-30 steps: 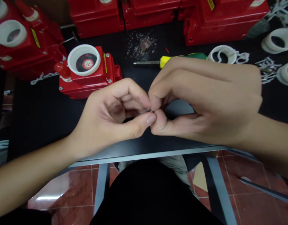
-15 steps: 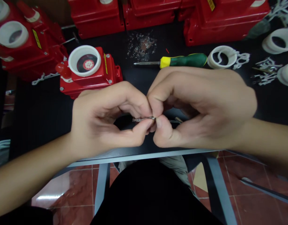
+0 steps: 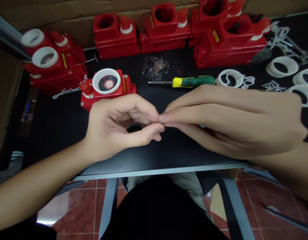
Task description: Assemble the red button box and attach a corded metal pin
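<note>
My left hand [image 3: 118, 125] pinches a tiny metallic piece [image 3: 160, 122] between thumb and fingers, above the near part of the black table [image 3: 143, 160]. Only a speck of the piece shows, so its kind is unclear. From the right, my right hand [image 3: 234, 120] reaches in with its fingers pressed together, their tips meeting the left fingertips. Whatever those fingers hold, if anything, is hidden. Behind my left hand stands a red box [image 3: 128, 87] with a white ring [image 3: 106, 70] on top. A green and yellow screwdriver [image 3: 194, 81] lies beyond the right hand.
More red housings [image 3: 116, 46] line the back, and others with white rings [image 3: 45, 57] stand at left. Loose white rings [image 3: 282, 66], white cords [image 3: 249, 81] and small screws [image 3: 272, 86] lie at right. Shavings [image 3: 156, 65] are scattered behind the screwdriver.
My right hand has changed from a curled pinch to straighter, flatter fingers. The strand seen between the hands is now mostly hidden. The camera view has shifted, showing more of the back.
</note>
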`<state>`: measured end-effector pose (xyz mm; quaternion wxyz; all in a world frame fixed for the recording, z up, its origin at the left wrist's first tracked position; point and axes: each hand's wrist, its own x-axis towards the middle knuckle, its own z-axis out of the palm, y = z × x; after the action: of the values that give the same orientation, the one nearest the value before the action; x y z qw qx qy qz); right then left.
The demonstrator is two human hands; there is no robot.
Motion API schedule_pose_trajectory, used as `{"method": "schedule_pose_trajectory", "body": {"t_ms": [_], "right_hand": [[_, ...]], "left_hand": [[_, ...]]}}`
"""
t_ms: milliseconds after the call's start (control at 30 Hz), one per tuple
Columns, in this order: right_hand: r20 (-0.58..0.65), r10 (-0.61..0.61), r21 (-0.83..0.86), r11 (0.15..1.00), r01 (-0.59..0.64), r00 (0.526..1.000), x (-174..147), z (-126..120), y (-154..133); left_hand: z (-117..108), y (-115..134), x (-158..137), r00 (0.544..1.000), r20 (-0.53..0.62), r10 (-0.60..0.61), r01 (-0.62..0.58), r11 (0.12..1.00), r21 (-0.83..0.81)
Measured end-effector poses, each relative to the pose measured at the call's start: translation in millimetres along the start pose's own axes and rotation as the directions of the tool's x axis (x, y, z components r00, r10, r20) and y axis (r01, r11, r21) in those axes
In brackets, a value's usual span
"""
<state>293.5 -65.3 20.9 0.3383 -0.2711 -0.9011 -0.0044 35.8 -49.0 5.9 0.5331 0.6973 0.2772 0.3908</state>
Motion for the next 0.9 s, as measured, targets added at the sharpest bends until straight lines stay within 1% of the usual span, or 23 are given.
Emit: {"method": "schedule_pose_trajectory", "body": {"t_ms": [133,200,333,433,533,600,800,900], "right_hand": [[0.091,0.014,0.001,1.0,-0.015,0.996,-0.7,-2.1,-6.2],[0.1,0.008,-0.017,1.0,-0.006,0.995,0.4,-0.5,-6.8],[0.007,-0.043,-0.09,0.995,0.043,0.999,2.2,7.1,-2.5],[-0.023,-0.068,-0.14,0.988,0.064,0.997,3.0,11.9,1.6],[-0.011,-0.077,-0.146,0.986,0.075,0.997,3.8,13.9,2.4],[0.011,-0.071,-0.125,0.99,0.071,0.997,4.2,13.9,1.1],[0.044,-0.046,-0.06,0.997,0.049,0.998,2.7,10.4,-3.6],[0.072,-0.027,-0.013,1.0,0.028,0.997,2.4,8.3,-5.2]], "left_hand": [[-1.5,-2.8,1.6,0.996,0.044,-0.08,0.083,0.994,-0.074],[-1.6,-7.4,3.5,0.995,0.064,-0.082,0.088,0.991,-0.097],[-0.7,-18.5,6.6,0.997,0.072,-0.01,0.016,0.996,-0.085],[-0.4,-22.8,6.3,0.999,0.048,0.021,-0.018,0.998,-0.057],[-1.5,-23.1,5.5,0.999,0.023,0.048,-0.048,0.999,0.018],[-2.8,-22.2,5.6,0.997,0.034,0.071,-0.072,0.996,0.057],[-4.2,-19.3,7.7,0.986,0.09,0.141,-0.148,0.985,0.083],[-3.8,-19.1,10.1,0.975,0.101,0.197,-0.207,0.973,0.098]]}}
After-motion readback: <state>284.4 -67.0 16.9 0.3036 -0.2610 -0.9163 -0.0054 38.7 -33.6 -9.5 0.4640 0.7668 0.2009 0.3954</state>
